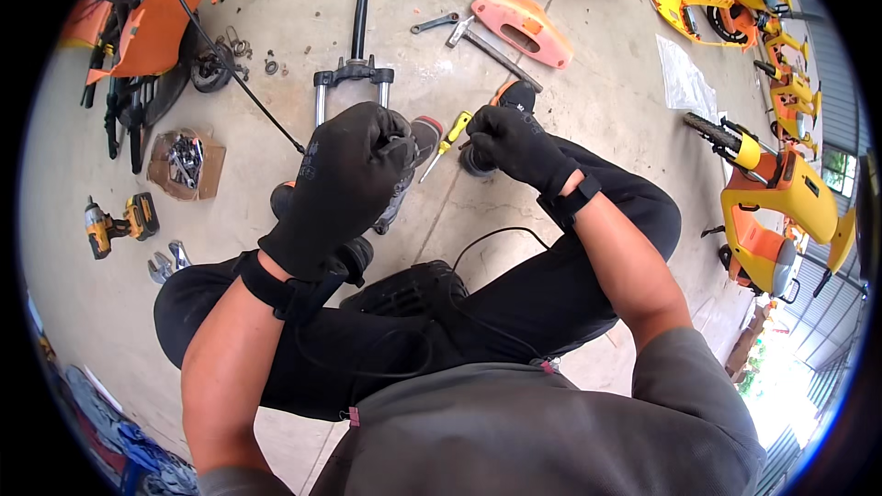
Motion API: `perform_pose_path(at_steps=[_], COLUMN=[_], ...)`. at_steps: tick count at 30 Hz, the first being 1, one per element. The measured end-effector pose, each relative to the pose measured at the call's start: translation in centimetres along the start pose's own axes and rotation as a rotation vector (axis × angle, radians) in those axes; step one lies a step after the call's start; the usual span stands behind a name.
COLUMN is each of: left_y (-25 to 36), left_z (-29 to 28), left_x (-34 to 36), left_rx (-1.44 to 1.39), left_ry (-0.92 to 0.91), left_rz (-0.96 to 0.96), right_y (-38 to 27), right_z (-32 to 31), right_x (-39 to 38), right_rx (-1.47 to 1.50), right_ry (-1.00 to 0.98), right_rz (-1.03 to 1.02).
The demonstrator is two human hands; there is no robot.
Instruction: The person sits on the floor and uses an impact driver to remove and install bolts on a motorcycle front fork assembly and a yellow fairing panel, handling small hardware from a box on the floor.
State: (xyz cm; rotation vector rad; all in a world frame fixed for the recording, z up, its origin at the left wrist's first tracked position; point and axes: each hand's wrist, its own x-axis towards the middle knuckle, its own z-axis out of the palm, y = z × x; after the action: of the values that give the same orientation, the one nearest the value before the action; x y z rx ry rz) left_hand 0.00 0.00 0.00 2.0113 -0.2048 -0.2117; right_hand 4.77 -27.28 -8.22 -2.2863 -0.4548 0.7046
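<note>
two gloved hands are curled above a fork (354, 72), the left hand (354, 174) over its near end and the right hand (514, 147) off to the right, above a yellow-handled screwdriver's (455, 129) side. each grip is narrow, fingers folded in; whether either one pinches something small cannot be told. the fork lies on the floor (606, 92) in front of the person, its black steering tube pointing toward the floor's far edge, its crown and silver legs running back under the left glove. as far as shows, the work looks partway: the fork seems already separate from any frame, with the tube bare along its length. what remains is harder to judge, since the legs' lower ends are largely hidden, and whether any part is yet to be fitted or freed there cannot be seen. the screwdriver and, farther out, a hammer (491, 53) lie out of hand on the floor. small loose rings (237, 41) are scattered left of the fork, apparently not fitted to anything, and metal pieces fill a cardboard box (209, 174), heaped below its upper corners. a drill (99, 230) lies nearer the floor's left side.
</note>
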Motion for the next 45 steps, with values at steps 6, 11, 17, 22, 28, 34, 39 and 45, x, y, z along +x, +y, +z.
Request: perform_pose_path(at_steps=[6,11,17,22,28,34,39,45], left_y=[0.1,0.0,1.3,1.1,0.6,0.0,-5.4,-17.0], left_z=[-0.6,-1.5,-2.6,-1.9,-2.2,-3.5,-5.0,-7.1], left_x=[0.1,0.5,1.3,0.8,-0.2,-2.1,-3.9,-6.2], left_rx=[-0.033,-0.119,-0.388,-0.516,-0.474,-0.698,-0.565,0.543], left_ry=[0.016,0.044,0.057,0.046,-0.040,0.041,0.228,0.257], left_rz=[-0.006,-0.079,-0.266,-0.257,-0.201,-0.163,-0.442,-0.656], right_y=[-1.8,-4.9,-7.8,-8.3,-9.2,-10.9,-10.1,-17.1], right_z=[-0.2,-0.6,1.9,2.1,2.3,2.0,1.3,-0.6], right_x=[-0.4,-0.8,-1.4,-1.0,-2.2,-3.0,-2.9,-5.5], right_rx=[0.092,0.025,-0.352,-0.181,-0.082,0.144,-0.021,0.944], right_ry=[0.161,0.127,0.239,0.225,0.292,0.195,0.111,0.069], right_rz=[0.010,-0.232,-0.425,-0.356,-0.523,-0.591,-0.414,-0.063])
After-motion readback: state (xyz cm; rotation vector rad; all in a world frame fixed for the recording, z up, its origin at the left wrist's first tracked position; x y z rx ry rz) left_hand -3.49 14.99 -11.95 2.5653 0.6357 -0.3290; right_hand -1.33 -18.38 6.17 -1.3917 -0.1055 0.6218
